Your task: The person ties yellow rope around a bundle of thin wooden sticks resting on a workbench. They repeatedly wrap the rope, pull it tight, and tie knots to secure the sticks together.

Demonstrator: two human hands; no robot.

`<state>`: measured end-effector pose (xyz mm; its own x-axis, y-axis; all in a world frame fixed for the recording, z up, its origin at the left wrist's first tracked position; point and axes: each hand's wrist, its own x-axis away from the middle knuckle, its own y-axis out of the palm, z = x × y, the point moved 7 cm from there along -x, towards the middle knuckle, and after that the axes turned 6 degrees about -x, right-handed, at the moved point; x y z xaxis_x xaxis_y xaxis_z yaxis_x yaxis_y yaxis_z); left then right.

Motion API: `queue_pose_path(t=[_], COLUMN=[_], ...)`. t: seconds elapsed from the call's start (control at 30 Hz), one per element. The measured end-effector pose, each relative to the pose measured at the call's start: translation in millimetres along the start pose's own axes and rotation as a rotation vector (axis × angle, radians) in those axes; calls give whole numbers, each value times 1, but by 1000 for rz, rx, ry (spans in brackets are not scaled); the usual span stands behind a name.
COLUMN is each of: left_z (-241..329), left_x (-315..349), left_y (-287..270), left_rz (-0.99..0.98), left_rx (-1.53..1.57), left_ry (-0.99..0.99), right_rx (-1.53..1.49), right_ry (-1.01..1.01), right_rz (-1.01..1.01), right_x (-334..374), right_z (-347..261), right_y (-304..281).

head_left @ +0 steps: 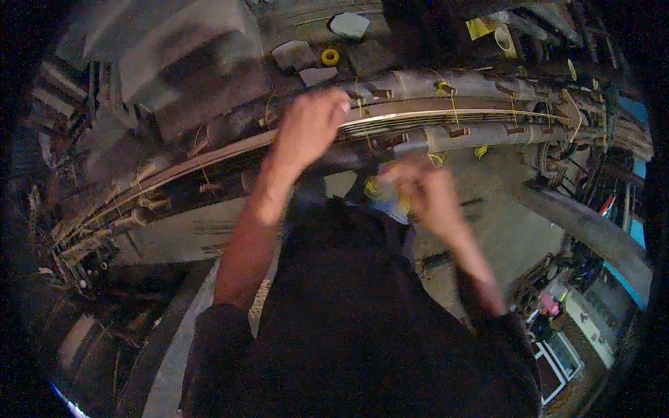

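Across the view runs a long bundle of thin pale strips [432,116], lying between two round grey poles with short pegs on them. Thin yellow ties [454,111] cross the strips at intervals. My left hand [310,129] is over the bundle beside the far pole [481,85], its fingers curled closed; whatever they hold is hidden. On the near side of the near pole [481,136], my right hand [432,194] is blurred, with its fingers bent together. Loose yellow string [373,187] shows close to those fingertips; I cannot tell whether they grip it.
Beyond the poles lie pale stone-like blocks [350,26] and a yellow ring-shaped roll [330,57]. A thick beam [582,219] slants at the right. Farther down on that side are a white-framed panel [561,362] and a pink item [549,304].
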<state>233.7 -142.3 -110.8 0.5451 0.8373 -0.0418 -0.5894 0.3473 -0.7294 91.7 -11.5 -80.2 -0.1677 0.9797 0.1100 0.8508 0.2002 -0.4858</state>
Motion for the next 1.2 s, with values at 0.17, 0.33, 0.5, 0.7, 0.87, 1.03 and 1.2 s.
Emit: queue_pose_path(t=[0.17, 0.33, 0.5, 0.7, 0.87, 1.03, 1.2], left_z=[-2, 4, 5, -9, -8, -87, -103], left_x=[31, 12, 20, 18, -87, -101, -98], left_y=[44, 46, 43, 48, 33, 92, -5], left_rz=[257, 83, 102, -24, -8, -211, -13], left_rx=[-387, -395, -399, -16, 324, 534, 143], left_ry=[78, -24, -70, -348, -322, -561, 1], right_rx=[755, 780, -782, 23, 172, 180, 913], right_ry=[-413, 231, 33, -179, -19, -404, -179], right_rz=[-451, -467, 145, -392, -482, -52, 326], right_x=[-133, -206, -166, -17, -20, -9, -70], right_z=[-118, -10, 2, 58, 55, 23, 10], right_y=[23, -11, -7, 135, 113, 63, 4])
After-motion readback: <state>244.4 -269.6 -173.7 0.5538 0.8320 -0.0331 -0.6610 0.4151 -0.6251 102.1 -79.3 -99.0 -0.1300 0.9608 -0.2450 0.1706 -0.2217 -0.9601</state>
